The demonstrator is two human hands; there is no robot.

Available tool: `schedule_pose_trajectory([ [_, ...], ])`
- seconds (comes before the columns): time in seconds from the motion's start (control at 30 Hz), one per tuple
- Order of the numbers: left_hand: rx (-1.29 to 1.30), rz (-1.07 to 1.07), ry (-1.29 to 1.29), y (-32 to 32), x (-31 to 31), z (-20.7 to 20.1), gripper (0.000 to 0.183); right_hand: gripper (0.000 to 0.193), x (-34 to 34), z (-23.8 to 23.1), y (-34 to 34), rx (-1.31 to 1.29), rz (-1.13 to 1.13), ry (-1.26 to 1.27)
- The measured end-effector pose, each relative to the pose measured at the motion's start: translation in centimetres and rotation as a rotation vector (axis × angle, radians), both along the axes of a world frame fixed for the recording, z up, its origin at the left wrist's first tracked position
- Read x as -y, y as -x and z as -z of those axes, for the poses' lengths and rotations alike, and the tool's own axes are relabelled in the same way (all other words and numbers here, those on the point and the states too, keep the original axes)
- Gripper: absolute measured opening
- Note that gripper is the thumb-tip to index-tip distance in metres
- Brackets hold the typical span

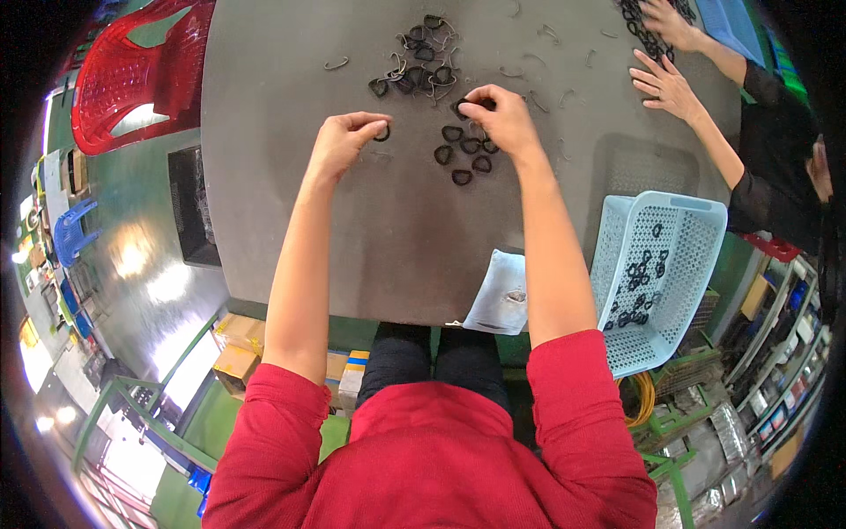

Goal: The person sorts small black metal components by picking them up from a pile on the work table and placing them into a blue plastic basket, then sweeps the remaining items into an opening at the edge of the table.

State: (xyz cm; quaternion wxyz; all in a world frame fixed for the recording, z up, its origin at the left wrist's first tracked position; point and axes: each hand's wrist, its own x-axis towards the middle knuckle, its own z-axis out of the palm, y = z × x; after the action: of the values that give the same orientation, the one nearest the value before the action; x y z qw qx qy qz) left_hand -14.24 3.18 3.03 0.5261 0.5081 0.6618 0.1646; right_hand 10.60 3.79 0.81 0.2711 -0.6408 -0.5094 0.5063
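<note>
My left hand [342, 143] is closed in a pinch on a small black ring [382, 133], held just above the grey table. To its right, my right hand [504, 122] pinches another black ring [460, 109] between thumb and fingers. Several loose black D-shaped rings [461, 177] lie on the table just under and beside my right hand. Farther off is a tangled pile of black rings with thin wire hooks [424, 53]. A single bent wire hook [336, 64] lies left of that pile.
A light-blue perforated basket [621, 357] with several black rings stands at the table's right edge. A pale cloth pouch [495, 295] lies at the near edge. At far right, a co-worker's hands [667, 88] touch another ring pile. A red plastic chair [141, 75] stands left.
</note>
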Motion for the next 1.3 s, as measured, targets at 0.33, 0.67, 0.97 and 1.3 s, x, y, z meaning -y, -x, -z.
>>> schedule_pose_trajectory([
  [0.33, 0.997, -0.283, 0.274, 0.0, -0.1, -0.9, 0.025, 0.024, 5.2, -1.2, -6.3, -0.666, 0.396, 0.162],
  [0.67, -0.249, 0.148, -0.302, -8.0, 2.5, 2.3, 0.023, 0.027, 5.0, -1.1, -2.9, 0.699, 0.165, -0.040],
  [0.97, 0.007, 0.224, -0.210, -7.3, 1.9, 2.1, 0.018, 0.018, 7.4, -1.0, -6.6, -0.012, 0.390, 0.172],
  [1.3, 1.145, -0.301, 0.277, -5.0, 2.1, -0.7, 0.017, 0.026, 10.7, 0.4, -9.9, 0.160, 0.429, 0.104],
])
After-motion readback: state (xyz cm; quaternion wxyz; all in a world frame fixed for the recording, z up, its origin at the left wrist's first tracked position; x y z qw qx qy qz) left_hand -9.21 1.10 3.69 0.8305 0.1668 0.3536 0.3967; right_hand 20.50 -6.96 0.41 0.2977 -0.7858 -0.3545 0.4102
